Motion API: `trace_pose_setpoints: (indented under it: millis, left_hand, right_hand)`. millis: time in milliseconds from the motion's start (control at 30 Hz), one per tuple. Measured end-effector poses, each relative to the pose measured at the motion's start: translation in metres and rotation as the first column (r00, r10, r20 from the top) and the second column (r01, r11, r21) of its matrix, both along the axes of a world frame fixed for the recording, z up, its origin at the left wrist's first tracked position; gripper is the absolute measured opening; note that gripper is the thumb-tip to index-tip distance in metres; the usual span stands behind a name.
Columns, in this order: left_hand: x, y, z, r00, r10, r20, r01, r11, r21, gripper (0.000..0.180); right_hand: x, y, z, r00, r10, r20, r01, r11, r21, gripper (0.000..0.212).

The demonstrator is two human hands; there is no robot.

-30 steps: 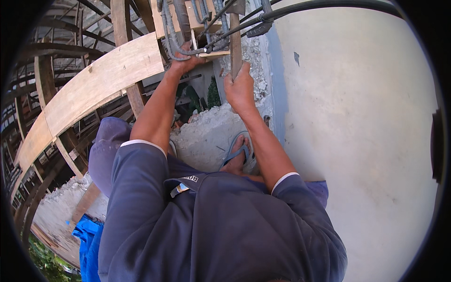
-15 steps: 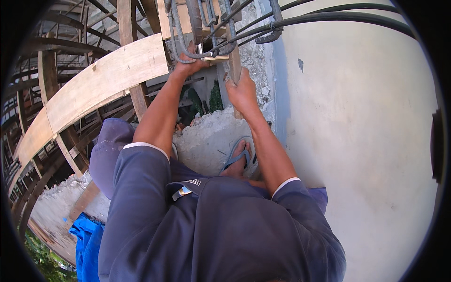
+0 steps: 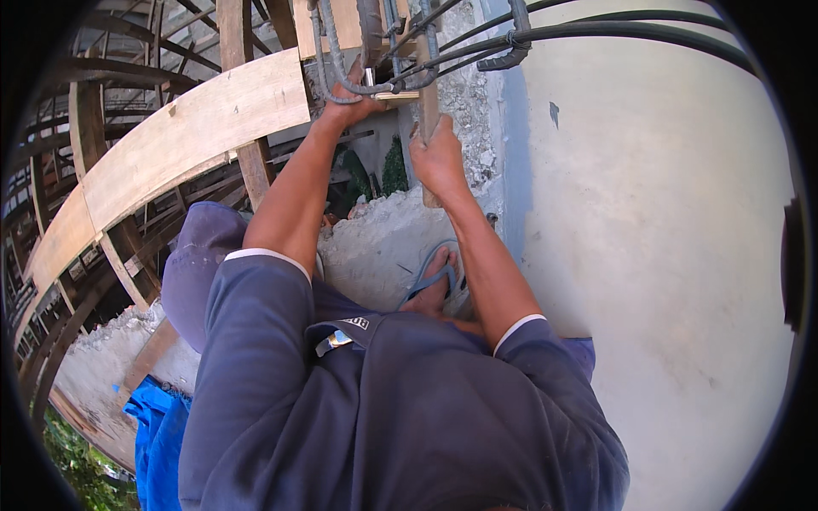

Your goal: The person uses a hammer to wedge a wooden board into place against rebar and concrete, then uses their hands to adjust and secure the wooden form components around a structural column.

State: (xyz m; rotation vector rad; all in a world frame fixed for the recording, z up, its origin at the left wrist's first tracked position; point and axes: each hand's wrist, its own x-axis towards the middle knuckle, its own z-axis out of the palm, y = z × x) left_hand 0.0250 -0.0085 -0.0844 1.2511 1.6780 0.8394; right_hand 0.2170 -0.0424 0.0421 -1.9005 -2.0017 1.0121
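My right hand (image 3: 438, 159) is closed round a wooden handle (image 3: 429, 111), which runs up behind the steel bars; whatever tops it is hidden. My left hand (image 3: 348, 104) reaches in under the bent rebar (image 3: 331, 64), next to the end of a light wooden board (image 3: 397, 96). Its fingers look bent beside a small shiny metal piece (image 3: 369, 77), but the bars cover part of them, so I cannot make out what they hold. A wider wooden panel (image 3: 341, 30) stands behind the bars.
A long curved-looking plywood strip (image 3: 196, 128) crosses timber framing (image 3: 87, 128) on the left. Black bars or cables (image 3: 630, 32) extend to the upper right. A pale wall (image 3: 656, 255) rises at right. My sandalled foot (image 3: 432, 281) rests on rough concrete (image 3: 366, 243). Blue sheeting (image 3: 160, 434) lies lower left.
The view has shifted slightly, with the rebar a little further right. My right hand and the handle sit slightly higher; my left hand stays by the board.
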Motion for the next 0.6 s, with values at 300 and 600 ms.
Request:
trace_pose_setpoints:
  millis: [300, 600]
  left_hand:
    - [0.005, 0.003, 0.004, 0.995, 0.021, -0.103, -0.020, 1.000, 0.009, 0.073]
    - [0.008, 0.000, 0.004, 1.000, -0.007, -0.008, 0.007, 1.000, 0.028, 0.067]
  right_hand:
    - [-0.002, -0.005, -0.007, 0.997, -0.076, -0.020, 0.075, 0.997, -0.027, 0.040]
    - [0.004, -0.008, -0.012, 0.993, -0.114, -0.038, 0.113, 0.993, -0.012, 0.036]
